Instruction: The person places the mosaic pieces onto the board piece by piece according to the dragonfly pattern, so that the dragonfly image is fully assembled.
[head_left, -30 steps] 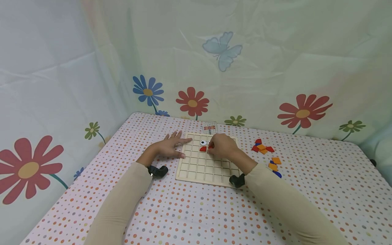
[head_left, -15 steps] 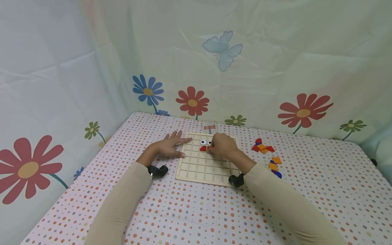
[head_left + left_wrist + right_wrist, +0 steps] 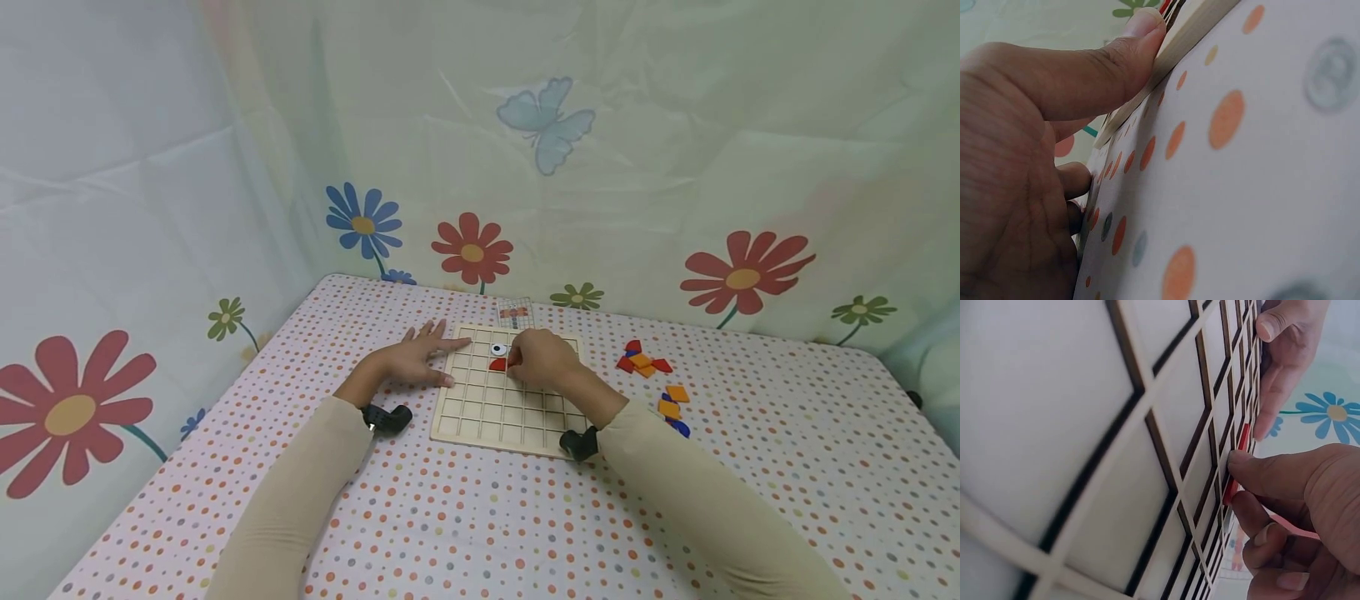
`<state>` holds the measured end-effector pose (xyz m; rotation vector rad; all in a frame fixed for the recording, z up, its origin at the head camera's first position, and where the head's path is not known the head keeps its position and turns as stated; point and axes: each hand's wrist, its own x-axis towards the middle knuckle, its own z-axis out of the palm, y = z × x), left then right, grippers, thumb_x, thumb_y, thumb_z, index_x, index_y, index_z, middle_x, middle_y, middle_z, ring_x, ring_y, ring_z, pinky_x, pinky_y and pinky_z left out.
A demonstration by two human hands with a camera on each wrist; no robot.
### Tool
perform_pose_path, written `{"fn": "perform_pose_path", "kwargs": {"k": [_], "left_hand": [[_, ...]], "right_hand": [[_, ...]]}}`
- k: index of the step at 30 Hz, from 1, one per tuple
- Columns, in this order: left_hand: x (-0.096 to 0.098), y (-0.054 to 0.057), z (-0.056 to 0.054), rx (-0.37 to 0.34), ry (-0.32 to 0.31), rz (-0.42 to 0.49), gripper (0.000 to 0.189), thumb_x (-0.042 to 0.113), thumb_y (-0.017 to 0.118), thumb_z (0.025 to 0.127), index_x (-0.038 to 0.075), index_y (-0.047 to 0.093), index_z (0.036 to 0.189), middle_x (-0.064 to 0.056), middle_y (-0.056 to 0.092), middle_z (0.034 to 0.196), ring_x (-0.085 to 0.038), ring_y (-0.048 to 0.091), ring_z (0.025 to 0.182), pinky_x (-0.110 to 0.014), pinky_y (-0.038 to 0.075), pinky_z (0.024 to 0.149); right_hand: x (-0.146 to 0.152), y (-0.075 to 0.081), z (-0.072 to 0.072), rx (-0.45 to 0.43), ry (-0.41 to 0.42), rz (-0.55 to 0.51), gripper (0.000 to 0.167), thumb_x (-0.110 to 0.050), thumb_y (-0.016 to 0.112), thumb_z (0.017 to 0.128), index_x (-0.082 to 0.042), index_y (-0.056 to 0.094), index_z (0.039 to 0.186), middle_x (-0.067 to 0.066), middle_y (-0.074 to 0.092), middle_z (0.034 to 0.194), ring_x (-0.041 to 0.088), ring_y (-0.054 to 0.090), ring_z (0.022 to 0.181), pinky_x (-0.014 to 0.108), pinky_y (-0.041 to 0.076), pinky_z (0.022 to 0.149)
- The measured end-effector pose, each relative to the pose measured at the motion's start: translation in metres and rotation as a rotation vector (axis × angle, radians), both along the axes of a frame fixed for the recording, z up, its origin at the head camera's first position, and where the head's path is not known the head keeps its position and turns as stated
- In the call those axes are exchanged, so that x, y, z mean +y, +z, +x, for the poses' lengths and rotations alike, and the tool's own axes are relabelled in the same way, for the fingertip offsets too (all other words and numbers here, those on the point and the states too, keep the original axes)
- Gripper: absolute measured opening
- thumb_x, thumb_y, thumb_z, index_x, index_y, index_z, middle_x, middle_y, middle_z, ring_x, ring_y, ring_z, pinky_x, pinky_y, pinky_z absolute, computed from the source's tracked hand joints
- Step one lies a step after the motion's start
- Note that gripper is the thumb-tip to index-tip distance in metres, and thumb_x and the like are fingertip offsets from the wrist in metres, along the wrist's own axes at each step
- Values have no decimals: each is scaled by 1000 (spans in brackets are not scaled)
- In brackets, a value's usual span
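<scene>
My right hand [image 3: 546, 358] is over the upper middle of a wooden grid board [image 3: 480, 410]. In the right wrist view its thumb and forefinger pinch a small red tile [image 3: 1230, 490], held right at the board's cells. Just left of those fingers in the head view, a red curved-edge tile [image 3: 497, 365] lies in a cell, below a white tile with a black eye [image 3: 498, 350]. My left hand [image 3: 408, 360] has its fingers spread at the board's left side. Its thumb [image 3: 1144, 31] rests on the board's edge in the left wrist view.
Behind the board lies a small pattern card [image 3: 515, 313] with a printed grid. To the right are a pile of red, orange and blue tiles [image 3: 641, 361] and a second group of orange and blue tiles [image 3: 669, 408]. A dotted cloth [image 3: 465, 517] covers the table.
My right hand stays at nearly the same spot with small finger shifts. A second eye tile seen half a second ago is now behind its fingers. The left hand has not moved.
</scene>
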<state>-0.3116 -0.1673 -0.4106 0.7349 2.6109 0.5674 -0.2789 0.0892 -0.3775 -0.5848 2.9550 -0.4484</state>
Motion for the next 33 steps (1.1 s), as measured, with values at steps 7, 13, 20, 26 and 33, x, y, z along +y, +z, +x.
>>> {"fn": "perform_pose_path", "kwargs": {"k": [7, 13, 20, 26, 33], "left_hand": [[0, -1, -2, -1, -2, 2, 79, 49, 68, 88, 38, 27, 155, -11, -8, 166, -31, -15, 153, -55, -12, 122], [-1, -3, -2, 4, 2, 2, 79, 49, 67, 88, 39, 27, 155, -10, -9, 166, -30, -15, 153, -55, -12, 122], [-2, -2, -2, -4, -3, 11, 79, 49, 68, 88, 37, 27, 155, -11, -9, 166, -31, -16, 153, -56, -13, 121], [-1, -1, -1, 0, 3, -1, 79, 50, 67, 87, 38, 27, 155, -11, -7, 166, -31, -15, 153, -56, -12, 122], [0, -1, -1, 2, 17, -15, 80, 50, 68, 87, 38, 28, 155, -11, -6, 166, -31, -14, 153, -55, -11, 122]], "right_hand": [[-2, 2, 1, 17, 15, 14, 10, -21, 76, 86, -14, 73, 92, -1, 69, 83, 13, 59, 69, 29, 48, 60], [-5, 1, 1, 20, 33, 30, 21, -21, 74, 86, -12, 76, 105, 1, 74, 92, 12, 62, 71, 30, 52, 62], [-6, 1, 1, 27, 26, 24, 21, -23, 74, 87, -12, 77, 104, 2, 75, 99, 13, 65, 77, 30, 53, 64], [-9, -1, 1, 18, -4, 37, 24, -27, 74, 88, -11, 76, 105, 2, 75, 97, 12, 64, 74, 27, 50, 60], [-12, -1, 0, 9, -18, 50, 26, -28, 76, 86, -9, 75, 103, 0, 74, 90, 11, 61, 69, 26, 48, 58]]}}
